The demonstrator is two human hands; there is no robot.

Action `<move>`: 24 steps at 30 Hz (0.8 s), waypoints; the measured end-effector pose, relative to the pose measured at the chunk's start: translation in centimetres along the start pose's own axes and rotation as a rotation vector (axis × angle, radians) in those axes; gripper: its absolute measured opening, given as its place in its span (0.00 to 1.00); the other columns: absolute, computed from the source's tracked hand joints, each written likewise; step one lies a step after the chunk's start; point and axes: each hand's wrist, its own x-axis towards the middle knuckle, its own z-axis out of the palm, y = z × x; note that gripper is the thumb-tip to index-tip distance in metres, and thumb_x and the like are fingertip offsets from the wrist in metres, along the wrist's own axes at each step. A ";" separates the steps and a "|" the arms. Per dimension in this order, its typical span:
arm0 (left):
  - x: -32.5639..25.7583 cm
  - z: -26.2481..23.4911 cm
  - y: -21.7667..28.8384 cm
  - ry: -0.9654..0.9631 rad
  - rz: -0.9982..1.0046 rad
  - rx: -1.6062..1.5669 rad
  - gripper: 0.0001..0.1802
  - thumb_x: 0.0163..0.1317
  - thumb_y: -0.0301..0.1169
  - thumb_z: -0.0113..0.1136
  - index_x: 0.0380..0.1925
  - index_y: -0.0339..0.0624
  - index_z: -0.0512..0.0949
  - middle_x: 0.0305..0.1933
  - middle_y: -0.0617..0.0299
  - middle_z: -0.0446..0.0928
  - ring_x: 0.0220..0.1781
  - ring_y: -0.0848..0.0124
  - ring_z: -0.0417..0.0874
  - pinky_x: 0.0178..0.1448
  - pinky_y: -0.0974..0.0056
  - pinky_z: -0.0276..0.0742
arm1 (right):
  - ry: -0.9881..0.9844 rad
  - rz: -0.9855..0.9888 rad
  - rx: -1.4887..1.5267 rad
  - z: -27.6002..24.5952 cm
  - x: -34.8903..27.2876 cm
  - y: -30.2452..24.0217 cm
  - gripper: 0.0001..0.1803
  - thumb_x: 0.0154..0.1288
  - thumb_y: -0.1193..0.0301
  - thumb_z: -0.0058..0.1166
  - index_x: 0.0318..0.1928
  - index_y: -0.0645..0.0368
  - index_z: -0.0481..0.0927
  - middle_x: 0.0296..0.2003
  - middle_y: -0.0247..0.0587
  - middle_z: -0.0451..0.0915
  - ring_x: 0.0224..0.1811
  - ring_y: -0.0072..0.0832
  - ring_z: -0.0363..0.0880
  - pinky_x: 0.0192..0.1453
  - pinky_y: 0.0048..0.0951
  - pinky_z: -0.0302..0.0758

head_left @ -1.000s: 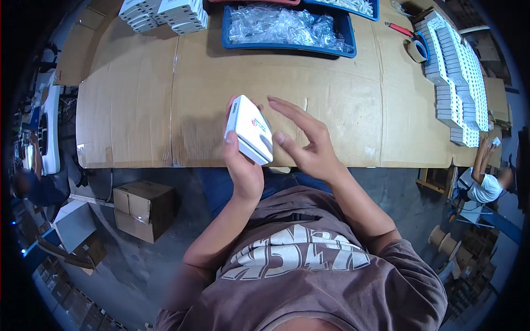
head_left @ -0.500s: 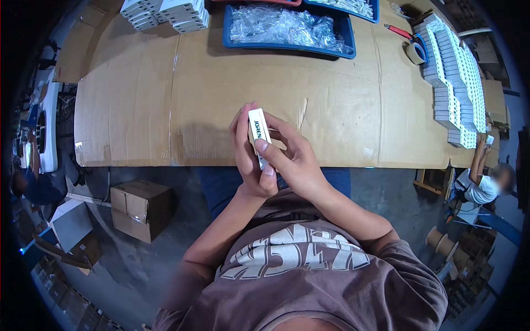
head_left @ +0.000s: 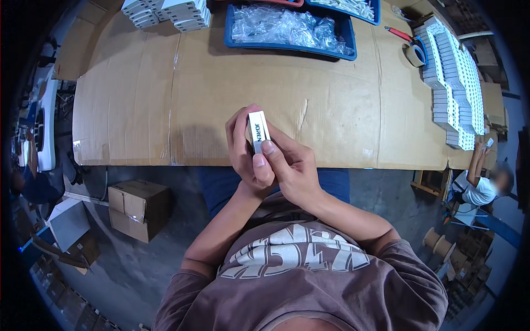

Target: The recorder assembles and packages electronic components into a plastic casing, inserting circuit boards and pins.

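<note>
The left hand (head_left: 242, 153) is clasping the white box (head_left: 256, 119), narrow face up, near the table (head_left: 127, 110); the right hand (head_left: 296, 165) is gripping opposite, its hidden fingers seemingly flat. Light, even pressure should be sparing its walls.

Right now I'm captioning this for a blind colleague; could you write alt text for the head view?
The person's left hand and right hand hold a small white box, narrow side up, near the front edge of a cardboard-covered table. A blue tray of clear plastic pieces sits beyond, with stacked white boxes at right.
</note>
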 end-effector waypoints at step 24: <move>-0.5 0.3 0.7 0.017 0.027 0.006 0.47 0.66 0.61 0.46 0.62 0.22 0.72 0.58 0.37 0.73 0.59 0.48 0.76 0.60 0.49 0.75 | -0.014 -0.072 -0.163 -0.9 -0.5 0.4 0.21 0.86 0.63 0.43 0.50 0.71 0.80 0.37 0.46 0.82 0.39 0.30 0.79 0.47 0.31 0.77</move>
